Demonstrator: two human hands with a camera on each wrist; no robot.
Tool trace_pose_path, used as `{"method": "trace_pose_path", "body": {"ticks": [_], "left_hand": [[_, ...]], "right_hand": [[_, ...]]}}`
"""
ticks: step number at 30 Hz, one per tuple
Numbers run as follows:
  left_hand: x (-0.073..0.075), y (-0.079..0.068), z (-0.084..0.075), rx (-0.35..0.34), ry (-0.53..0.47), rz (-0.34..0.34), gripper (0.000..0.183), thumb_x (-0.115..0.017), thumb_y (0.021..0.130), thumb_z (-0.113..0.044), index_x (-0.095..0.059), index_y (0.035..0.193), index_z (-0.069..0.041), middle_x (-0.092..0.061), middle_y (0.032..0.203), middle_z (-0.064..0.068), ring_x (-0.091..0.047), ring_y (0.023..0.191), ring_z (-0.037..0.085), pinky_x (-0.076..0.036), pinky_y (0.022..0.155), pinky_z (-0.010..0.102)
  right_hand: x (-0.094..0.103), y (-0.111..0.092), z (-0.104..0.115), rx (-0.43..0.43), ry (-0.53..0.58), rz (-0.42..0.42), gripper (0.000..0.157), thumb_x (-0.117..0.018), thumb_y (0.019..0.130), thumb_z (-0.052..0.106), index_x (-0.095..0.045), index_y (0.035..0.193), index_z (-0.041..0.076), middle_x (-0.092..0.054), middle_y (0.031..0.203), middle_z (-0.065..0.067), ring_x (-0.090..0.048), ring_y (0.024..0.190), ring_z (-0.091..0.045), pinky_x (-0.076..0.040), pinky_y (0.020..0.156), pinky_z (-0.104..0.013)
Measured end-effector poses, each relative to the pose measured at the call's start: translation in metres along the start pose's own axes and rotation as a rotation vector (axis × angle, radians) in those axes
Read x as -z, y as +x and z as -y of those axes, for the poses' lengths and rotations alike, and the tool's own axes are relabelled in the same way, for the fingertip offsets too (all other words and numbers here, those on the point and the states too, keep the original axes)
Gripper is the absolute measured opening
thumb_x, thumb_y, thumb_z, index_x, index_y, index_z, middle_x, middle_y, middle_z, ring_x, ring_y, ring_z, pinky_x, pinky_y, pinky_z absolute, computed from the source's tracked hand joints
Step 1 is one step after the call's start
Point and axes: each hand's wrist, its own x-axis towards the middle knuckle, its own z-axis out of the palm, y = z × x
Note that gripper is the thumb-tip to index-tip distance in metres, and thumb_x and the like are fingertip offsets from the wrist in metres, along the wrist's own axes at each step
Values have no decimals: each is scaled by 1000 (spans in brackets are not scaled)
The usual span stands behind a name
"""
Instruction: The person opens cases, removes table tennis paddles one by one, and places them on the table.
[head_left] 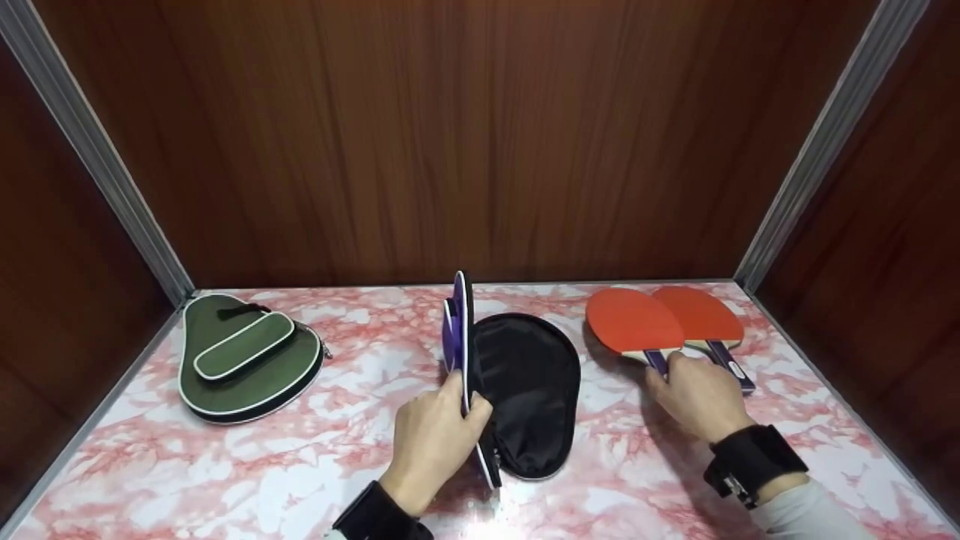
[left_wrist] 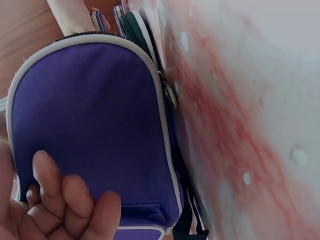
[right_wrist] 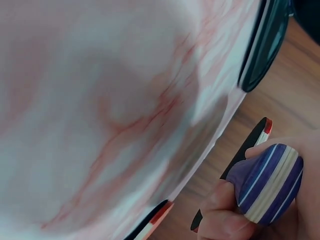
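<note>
Near the left edge of the marbled desk (head_left: 300, 480): a green case (head_left: 251, 352), white-piped. Mid-desk: a purple case (head_left: 525, 390), white-piped and black-lined, lies open, its cover upright, pinched between thumb and fingers of the left hand (head_left: 437, 435). Right: an orange-red paddle (head_left: 634, 322), apparently raised, its purple-striped handle gripped by the right hand (head_left: 701, 397); a matching paddle (head_left: 712, 319) lies toward the far right corner.

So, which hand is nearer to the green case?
Left. The left hand grips the raised purple cover, to the right of the green case; the right hand, holding a red paddle, is much farther to its right.
</note>
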Motion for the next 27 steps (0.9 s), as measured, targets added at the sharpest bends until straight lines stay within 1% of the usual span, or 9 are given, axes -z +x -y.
{"method": "trace_pose_path", "body": {"ticks": [5, 8, 13, 16, 19, 23, 27], "left_hand": [[0, 0, 0, -1, 0, 1, 18, -69, 90, -22, -54, 82, -15, -46, 54, -1, -52, 46, 25, -47, 47, 46], [0, 0, 0, 0, -1, 4, 19, -69, 90, -21, -54, 82, -16, -47, 54, -1, -53, 46, 26, -47, 48, 47], [0, 0, 0, -5, 0, -1, 19, -69, 90, -22, -54, 81, -16, -46, 53, -1, -53, 45, 27, -46, 48, 46], [0, 0, 1, -11, 3, -2, 18, -69, 90, -22, -54, 81, -16, -45, 53, -2, -53, 45, 26, -46, 47, 46], [0, 0, 1, -9, 4, 0, 18, -68, 90, -22, -54, 81, -16, -44, 53, -3, -52, 45, 26, -46, 48, 46], [0, 1, 1, -11, 9, -4, 20, -69, 90, -22, -53, 81, -16, -45, 53, -2, -54, 45, 28, -47, 48, 47], [0, 1, 1, -15, 12, -5, 19, -69, 90, -22, -54, 81, -16, -47, 53, -2, -56, 46, 29, -47, 48, 48]], "right_hand": [[-1, 5, -14, -20, -9, -10, 38, -66, 104, 29, -58, 77, 4, -58, 68, -13, -64, 62, -41, -49, 55, -62], [-1, 9, -22, -46, -4, -10, 39, -67, 103, 28, -57, 74, 5, -58, 67, -12, -63, 61, -40, -49, 54, -61], [4, 17, -36, -110, 1, 37, 41, -63, 105, 30, -55, 71, 8, -53, 65, -8, -58, 60, -34, -46, 54, -53], [7, 24, -45, -122, -4, 37, 42, -62, 105, 30, -56, 70, 6, -52, 63, -8, -56, 59, -33, -44, 53, -50], [8, 30, -53, -131, -13, 27, 42, -62, 104, 29, -58, 73, 2, -54, 65, -11, -58, 60, -36, -45, 54, -52], [10, 37, -62, -154, -32, 28, 41, -62, 103, 29, -62, 78, -4, -58, 69, -16, -61, 64, -42, -48, 56, -57], [12, 39, -71, -169, -41, 49, 39, -61, 102, 27, -65, 78, -4, -60, 70, -18, -61, 66, -44, -49, 57, -58]]}}
